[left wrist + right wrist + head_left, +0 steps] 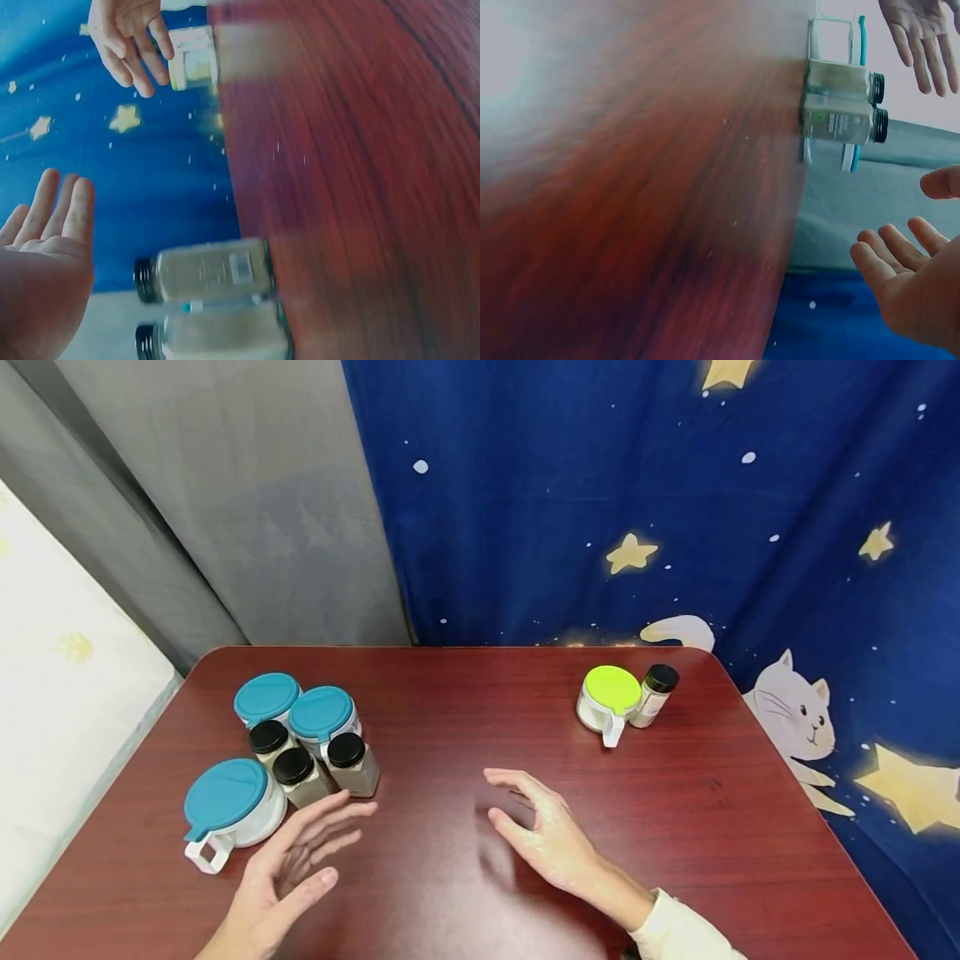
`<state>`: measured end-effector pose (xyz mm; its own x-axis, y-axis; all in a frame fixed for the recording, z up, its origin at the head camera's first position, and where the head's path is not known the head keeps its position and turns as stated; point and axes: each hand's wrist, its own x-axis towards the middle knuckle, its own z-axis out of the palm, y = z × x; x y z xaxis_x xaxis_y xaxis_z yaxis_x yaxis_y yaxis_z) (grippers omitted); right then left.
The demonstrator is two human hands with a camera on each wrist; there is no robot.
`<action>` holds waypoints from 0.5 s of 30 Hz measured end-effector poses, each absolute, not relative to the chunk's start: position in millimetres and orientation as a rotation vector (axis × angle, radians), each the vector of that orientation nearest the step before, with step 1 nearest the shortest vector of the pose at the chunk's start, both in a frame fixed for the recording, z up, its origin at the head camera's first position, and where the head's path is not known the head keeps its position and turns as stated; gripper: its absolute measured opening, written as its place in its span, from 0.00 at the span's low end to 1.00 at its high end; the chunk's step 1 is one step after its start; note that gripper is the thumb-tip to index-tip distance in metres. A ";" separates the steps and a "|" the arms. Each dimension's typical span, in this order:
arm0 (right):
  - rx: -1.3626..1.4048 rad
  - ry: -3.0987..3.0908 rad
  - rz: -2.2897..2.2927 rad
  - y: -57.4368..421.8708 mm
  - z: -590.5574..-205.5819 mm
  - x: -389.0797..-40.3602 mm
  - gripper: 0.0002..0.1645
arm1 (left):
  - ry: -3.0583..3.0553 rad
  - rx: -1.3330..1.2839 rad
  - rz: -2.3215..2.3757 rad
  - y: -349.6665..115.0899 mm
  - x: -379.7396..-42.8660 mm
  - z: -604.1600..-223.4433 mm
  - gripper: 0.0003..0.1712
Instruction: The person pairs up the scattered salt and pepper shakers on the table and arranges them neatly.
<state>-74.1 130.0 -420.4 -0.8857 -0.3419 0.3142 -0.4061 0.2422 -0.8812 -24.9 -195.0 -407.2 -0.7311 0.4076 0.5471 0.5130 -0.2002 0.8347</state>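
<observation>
My left hand (288, 868) hovers over the table's left front, fingers relaxed and holding nothing. Beside it stand black-capped spice jars: one at the right (354, 767), one in the middle (302, 779), and one behind (270, 743). A white jar with a blue lid (232, 802) and a handle stands just left of that hand. Behind are two more blue-lidded jars (267, 697) (324, 714). My right hand (551, 835) is held above the middle of the table, thumb apart from the loosely extended fingers, with nothing in it. In the left wrist view, two spice jars (214, 271) show close to the left hand.
At the back right of the dark red table (465, 710), a white jar with a green lid (611, 693) stands against a black-capped shaker (654, 697). A grey curtain (300, 510) and a blue starry curtain (525, 510) hang behind the table's far edge.
</observation>
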 end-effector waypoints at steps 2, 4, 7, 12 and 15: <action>0.737 -2.456 1.757 123.2 -419.6 -78.4 0.25 | -1.877 -1.171 -2.087 -202.8 -26.0 -406.1 0.37; 0.741 -2.491 1.741 117.1 -419.2 -83.2 0.25 | -1.796 -1.241 -2.089 -212.1 -28.0 -403.4 0.33; 0.742 -2.521 1.750 107.3 -417.5 -89.5 0.25 | -1.637 -1.320 -2.104 -227.5 -31.9 -397.6 0.28; 0.761 -2.504 1.813 90.1 -416.2 -96.1 0.25 | -1.377 -1.329 -2.157 -255.7 -39.0 -390.2 0.24; 0.774 -2.458 1.867 80.9 -416.3 -97.7 0.24 | -1.336 -1.262 -2.207 -274.0 -39.4 -391.1 0.24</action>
